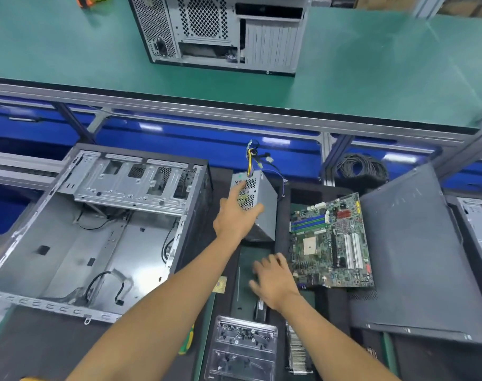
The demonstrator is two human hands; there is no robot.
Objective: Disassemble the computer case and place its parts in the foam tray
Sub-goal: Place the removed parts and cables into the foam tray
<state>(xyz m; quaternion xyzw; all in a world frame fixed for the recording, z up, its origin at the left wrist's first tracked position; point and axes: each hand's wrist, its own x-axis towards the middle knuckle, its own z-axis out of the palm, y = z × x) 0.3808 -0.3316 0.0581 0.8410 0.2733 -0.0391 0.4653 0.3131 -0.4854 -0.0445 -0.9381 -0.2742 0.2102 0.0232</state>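
The open computer case point(83, 229) lies on its side at the left, emptied down to a few black cables. My left hand point(234, 215) grips the grey power supply point(257, 199), which stands tilted in the black foam tray point(226, 259) with its cable bundle point(255, 158) sticking up. My right hand point(273, 281) hovers with spread fingers over a dark slot of the tray, beside the green motherboard point(330, 243). The grey side panel point(410, 257) lies to the right of the motherboard.
A clear plastic screw box point(244, 347) sits at the near edge, a heatsink point(296, 350) beside it, and a green-handled screwdriver point(187, 339) to its left. A second case point(220, 31) stands on the green bench behind. Coiled black cable point(361, 166) lies beyond the tray.
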